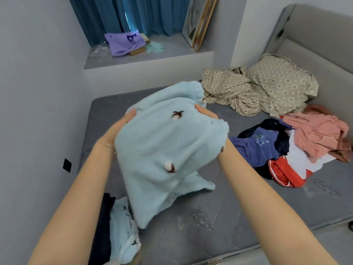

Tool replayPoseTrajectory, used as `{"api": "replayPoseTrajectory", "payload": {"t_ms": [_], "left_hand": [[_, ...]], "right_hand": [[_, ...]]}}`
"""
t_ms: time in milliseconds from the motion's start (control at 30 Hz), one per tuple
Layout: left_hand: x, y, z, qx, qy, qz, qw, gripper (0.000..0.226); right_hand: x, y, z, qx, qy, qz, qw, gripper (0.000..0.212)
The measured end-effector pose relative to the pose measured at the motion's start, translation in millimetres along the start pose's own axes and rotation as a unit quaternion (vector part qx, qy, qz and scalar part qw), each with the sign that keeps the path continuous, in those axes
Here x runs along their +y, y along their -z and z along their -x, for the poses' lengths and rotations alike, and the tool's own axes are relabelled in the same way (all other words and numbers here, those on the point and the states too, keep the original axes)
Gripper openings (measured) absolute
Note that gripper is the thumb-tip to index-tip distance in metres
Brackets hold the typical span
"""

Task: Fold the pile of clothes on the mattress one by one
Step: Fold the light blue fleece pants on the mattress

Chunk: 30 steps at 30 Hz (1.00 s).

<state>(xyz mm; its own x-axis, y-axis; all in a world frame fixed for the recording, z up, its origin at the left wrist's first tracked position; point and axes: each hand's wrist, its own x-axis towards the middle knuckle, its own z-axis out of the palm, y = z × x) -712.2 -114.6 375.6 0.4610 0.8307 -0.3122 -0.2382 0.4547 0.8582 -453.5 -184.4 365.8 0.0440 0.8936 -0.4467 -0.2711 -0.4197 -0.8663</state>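
A fluffy light-blue garment (162,150) with small brown-and-white cotton motifs hangs doubled over above the grey mattress (238,217). My left hand (122,125) grips its left upper edge, fingers curled under the fabric. My right hand (206,113) grips its upper right part, mostly hidden under the cloth. A pile of clothes (286,148) lies to the right: a blue top, a pink garment, white and red-striped pieces. At the lower left lie a matching light-blue piece (124,232) and a dark garment (103,226).
Crumpled patterned beige bedding (257,88) lies at the mattress's far end by the padded headboard (315,35). A window ledge (149,58) behind holds a purple bag, a mint cloth and leaning frames. A grey wall runs along the left.
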Motion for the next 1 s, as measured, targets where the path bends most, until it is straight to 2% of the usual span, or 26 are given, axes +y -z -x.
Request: {"api": "replayPoseTrajectory", "payload": {"t_ms": [33,67,100,133,167,267,333,433,500,633,700,767,800,867,1000], "left_hand": [[6.9,1.2,-1.8,-0.052,-0.001,0.046,0.998,0.066],[13.5,-2.6,-3.2,-0.058,-0.011,0.063,0.996,0.072],[16.4,-6.2,-10.0,-0.067,-0.012,0.041,0.997,0.065],[14.6,-12.7,-15.9,-0.058,-0.010,0.010,0.998,0.048],[6.2,-17.6,-26.6,-0.023,-0.008,-0.030,0.999,0.034],[-25.5,-29.8,-57.7,0.040,0.018,-0.190,0.981,0.021],[-52.1,-31.9,-78.9,0.055,0.047,-0.235,0.969,0.021],[-89.5,-42.0,-109.6,0.064,0.086,-0.289,0.951,0.015],[-110.7,-52.8,-133.9,0.050,0.108,-0.349,0.930,0.011],[-158.6,-66.4,-188.0,0.022,0.166,-0.422,0.891,0.019],[-189.4,-70.9,-214.2,0.018,0.183,-0.445,0.876,0.019],[-223.6,-73.1,-243.0,0.045,0.164,-0.474,0.864,0.030],[-240.7,-75.4,-257.5,0.060,0.154,-0.491,0.855,0.036],[-277.1,-79.1,-286.5,0.072,0.157,-0.513,0.841,0.041],[-343.8,-88.6,-344.8,0.092,0.158,-0.517,0.836,0.045]], "right_hand": [[-3.0,-0.7,-2.2,-0.002,-0.015,-0.012,1.000,0.044],[-9.9,-9.8,-4.1,0.019,-0.003,-0.035,0.999,0.044],[-16.8,-18.8,-6.5,0.023,0.009,-0.069,0.997,0.041],[-15.7,-22.3,-7.5,-0.005,0.036,-0.115,0.993,0.037],[-3.1,-15.0,-12.9,-0.014,0.055,-0.149,0.987,0.033],[20.4,23.2,-38.4,0.001,0.040,-0.195,0.980,0.024],[35.3,53.7,-52.5,-0.025,0.019,-0.215,0.976,0.010],[59.3,99.5,-70.8,-0.034,-0.031,-0.199,0.979,0.063],[74.2,131.8,-85.0,-0.006,-0.055,-0.153,0.987,0.083],[110.2,202.3,-122.0,0.011,-0.083,-0.054,0.995,0.086],[126.1,232.8,-133.4,0.025,-0.102,0.003,0.994,0.067],[142.2,263.3,-145.4,0.072,-0.106,0.051,0.990,0.036],[151.2,278.3,-152.6,0.088,-0.104,0.071,0.988,0.030],[168.0,303.4,-169.8,0.117,-0.095,0.125,0.981,0.031],[204.2,348.9,-214.5,0.176,-0.072,0.230,0.955,0.026]]}}
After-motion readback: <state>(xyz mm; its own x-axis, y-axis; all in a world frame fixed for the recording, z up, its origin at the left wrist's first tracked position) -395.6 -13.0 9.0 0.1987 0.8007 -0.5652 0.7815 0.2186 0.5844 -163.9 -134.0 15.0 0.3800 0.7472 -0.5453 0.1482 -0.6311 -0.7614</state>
